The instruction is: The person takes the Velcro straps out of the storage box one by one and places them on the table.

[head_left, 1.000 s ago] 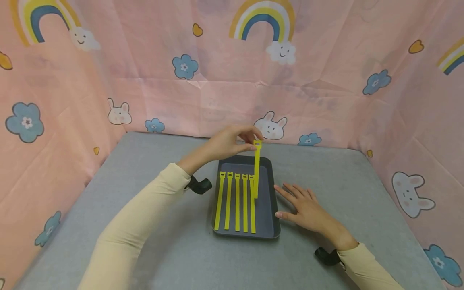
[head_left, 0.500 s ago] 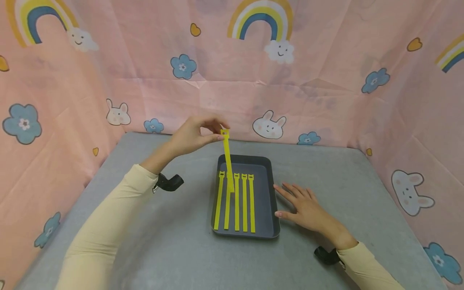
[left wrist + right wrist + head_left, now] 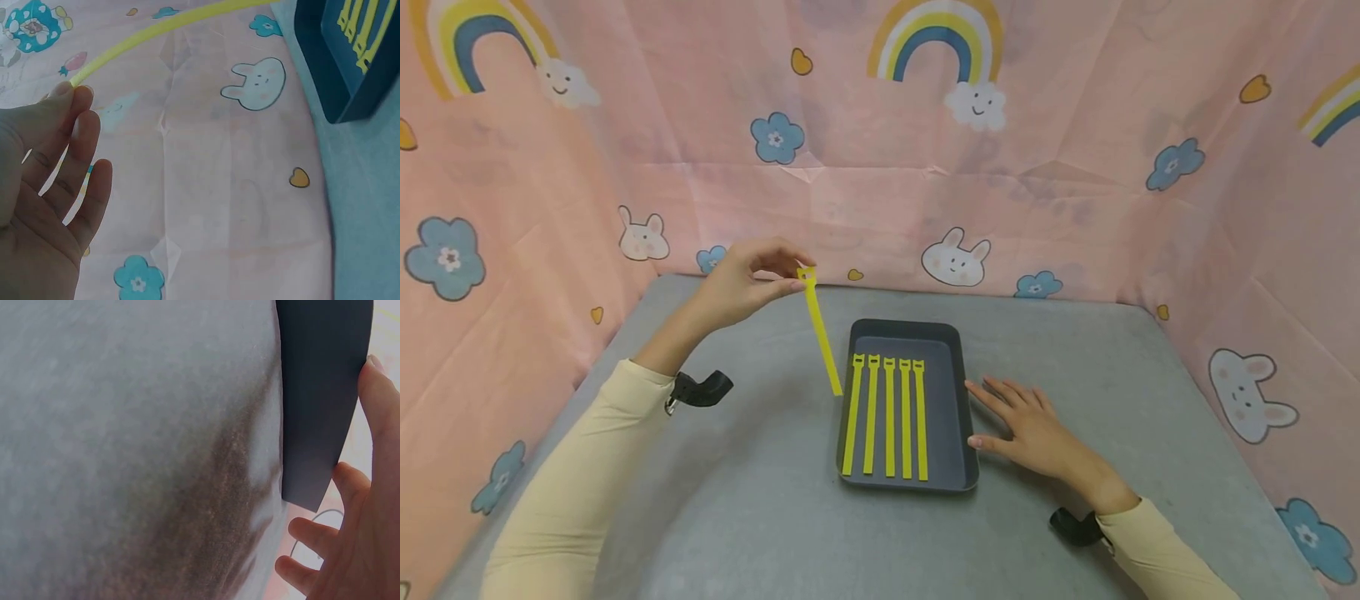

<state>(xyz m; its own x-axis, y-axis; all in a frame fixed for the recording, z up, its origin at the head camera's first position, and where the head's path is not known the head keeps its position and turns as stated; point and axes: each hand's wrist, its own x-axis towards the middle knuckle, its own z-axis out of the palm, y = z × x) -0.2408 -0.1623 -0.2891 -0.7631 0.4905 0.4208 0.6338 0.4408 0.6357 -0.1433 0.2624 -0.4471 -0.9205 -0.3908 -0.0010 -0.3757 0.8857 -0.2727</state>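
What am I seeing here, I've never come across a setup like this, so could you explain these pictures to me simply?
Happily. There's no machine: these are a person's two bare hands. The wide picture comes from a camera worn on the head, looking forward and down. The two closer ones come from cameras worn on the wrists, one facing each hand's work.

On the grey table sits a dark tray, with five yellow straps laid lengthwise side by side in it. The left hand holds a sixth strap in the air, just left of the tray, its fingers pinching the slotted end. The right hand touches the tray's right side. Behind everything hangs pink cloth printed with rainbows, rabbits and flowers.
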